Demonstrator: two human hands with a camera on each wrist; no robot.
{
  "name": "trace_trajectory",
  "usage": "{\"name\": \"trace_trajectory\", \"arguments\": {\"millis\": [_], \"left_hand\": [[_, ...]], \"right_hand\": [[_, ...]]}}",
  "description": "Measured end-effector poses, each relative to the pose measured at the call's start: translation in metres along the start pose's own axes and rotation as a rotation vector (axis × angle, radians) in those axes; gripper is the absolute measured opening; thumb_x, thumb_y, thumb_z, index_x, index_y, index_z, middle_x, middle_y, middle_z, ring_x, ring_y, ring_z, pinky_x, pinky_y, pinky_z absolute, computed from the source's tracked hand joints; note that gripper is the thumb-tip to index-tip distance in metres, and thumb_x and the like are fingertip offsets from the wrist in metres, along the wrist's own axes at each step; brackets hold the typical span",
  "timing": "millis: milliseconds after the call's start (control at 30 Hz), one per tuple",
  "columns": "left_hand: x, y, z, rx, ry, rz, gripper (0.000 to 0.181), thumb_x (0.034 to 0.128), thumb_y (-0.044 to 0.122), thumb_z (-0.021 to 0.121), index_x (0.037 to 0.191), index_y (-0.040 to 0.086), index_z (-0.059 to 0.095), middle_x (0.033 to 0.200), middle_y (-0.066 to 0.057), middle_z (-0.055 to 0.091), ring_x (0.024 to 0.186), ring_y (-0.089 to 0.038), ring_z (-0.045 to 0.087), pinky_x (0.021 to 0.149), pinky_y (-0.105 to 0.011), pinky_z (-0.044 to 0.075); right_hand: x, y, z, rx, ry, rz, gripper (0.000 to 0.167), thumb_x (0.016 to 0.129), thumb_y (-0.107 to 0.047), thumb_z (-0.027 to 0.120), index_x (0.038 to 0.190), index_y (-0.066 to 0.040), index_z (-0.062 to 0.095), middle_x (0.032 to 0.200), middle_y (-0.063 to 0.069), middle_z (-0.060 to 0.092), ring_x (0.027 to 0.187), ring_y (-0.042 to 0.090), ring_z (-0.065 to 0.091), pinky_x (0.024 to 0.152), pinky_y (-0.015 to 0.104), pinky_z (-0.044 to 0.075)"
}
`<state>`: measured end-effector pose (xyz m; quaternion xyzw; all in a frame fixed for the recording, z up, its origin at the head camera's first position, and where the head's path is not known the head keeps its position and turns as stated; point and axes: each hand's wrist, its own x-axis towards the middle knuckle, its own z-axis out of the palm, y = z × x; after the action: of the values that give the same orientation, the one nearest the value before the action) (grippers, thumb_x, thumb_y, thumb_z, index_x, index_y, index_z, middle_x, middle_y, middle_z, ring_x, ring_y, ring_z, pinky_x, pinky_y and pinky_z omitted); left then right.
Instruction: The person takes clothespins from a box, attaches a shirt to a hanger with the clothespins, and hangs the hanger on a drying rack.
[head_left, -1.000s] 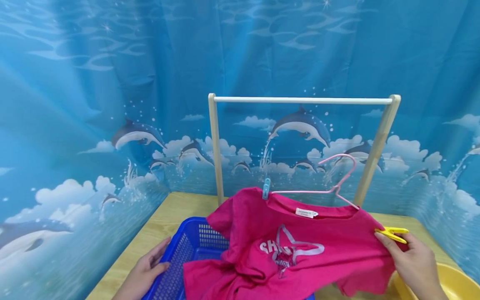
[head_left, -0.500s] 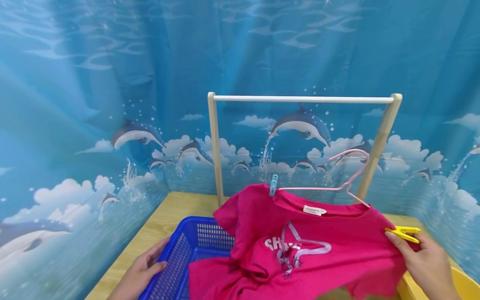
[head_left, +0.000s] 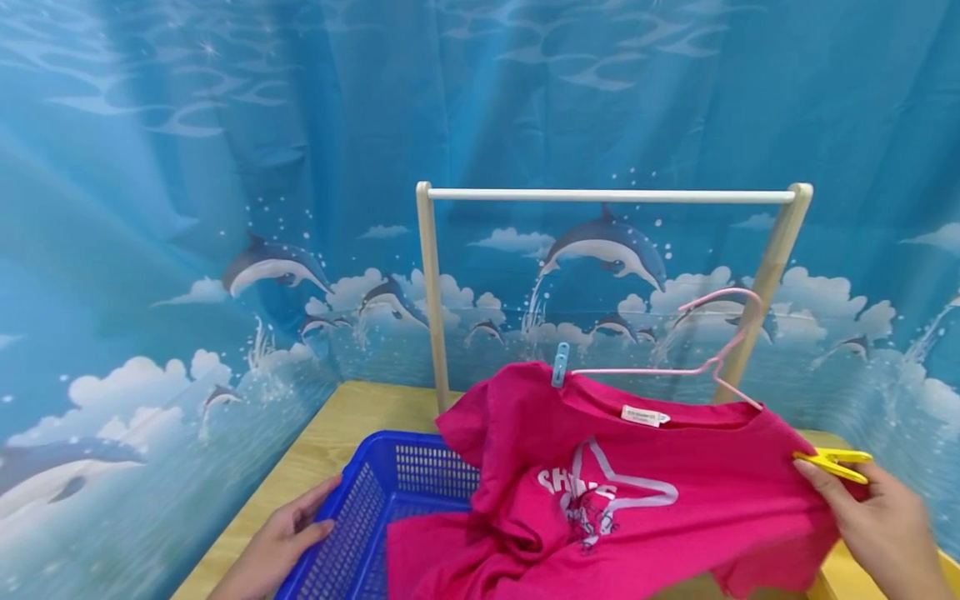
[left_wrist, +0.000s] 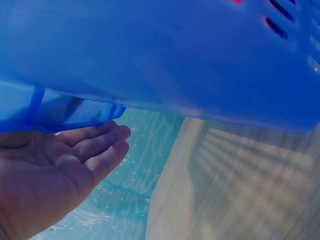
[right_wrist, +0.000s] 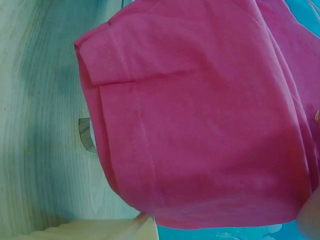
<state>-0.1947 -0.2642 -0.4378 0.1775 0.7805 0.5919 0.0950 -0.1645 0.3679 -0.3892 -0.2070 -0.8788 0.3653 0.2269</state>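
Note:
A pink T-shirt [head_left: 697,467] with a silvery star print hangs bunched on a pink hanger [head_left: 645,371] in the head view. My right hand [head_left: 892,517] pinches its right shoulder, just under a yellow clothespin [head_left: 832,462] clipped there. A light blue clothespin [head_left: 560,365] stands clipped beside the collar on the left. Part of the shirt droops into a blue basket [head_left: 363,508]. My left hand [head_left: 277,537] holds that basket's left rim, its thumb above and its fingers below. From the left wrist, those fingers [left_wrist: 102,145] look nearly straight beneath the rim.
A wooden rack with a white bar [head_left: 607,197] stands behind the shirt on the wooden table [head_left: 300,467]. Partly hidden at lower right is a yellow basin [head_left: 847,575]. A blue dolphin-print curtain [head_left: 187,167] surrounds the table.
My right hand has moved right, drawing the T-shirt, hanger and both clothespins with it, slightly upward. More of the basket's inside shows now. My left hand stays at the rim.

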Motion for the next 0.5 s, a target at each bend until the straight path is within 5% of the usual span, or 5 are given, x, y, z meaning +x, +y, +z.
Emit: {"name": "trace_trajectory", "arguments": {"millis": [300,500], "left_hand": [[-0.001,0.002,0.000,0.032,0.038,-0.091,0.062,0.1009,0.012,0.049,0.148,-0.013,0.017,0.150,-0.037,0.020,0.108,0.017,0.045,0.089,-0.012,0.045],[-0.001,0.002,0.001,0.054,0.053,-0.074,0.060,0.1009,0.011,0.049,0.148,-0.012,0.019,0.150,-0.036,0.021,0.110,0.019,0.041,0.090,-0.010,0.041]], "right_hand": [[0.002,0.008,-0.007,0.000,0.049,-0.015,0.050,0.097,-0.031,0.059,0.124,0.010,0.050,0.109,0.033,0.056,0.056,-0.014,0.043,0.044,0.010,0.045],[0.005,0.010,-0.013,-0.016,0.045,-0.034,0.049,0.099,-0.029,0.055,0.125,0.012,0.047,0.108,0.036,0.055,0.052,-0.005,0.049,0.043,0.013,0.046]]}}
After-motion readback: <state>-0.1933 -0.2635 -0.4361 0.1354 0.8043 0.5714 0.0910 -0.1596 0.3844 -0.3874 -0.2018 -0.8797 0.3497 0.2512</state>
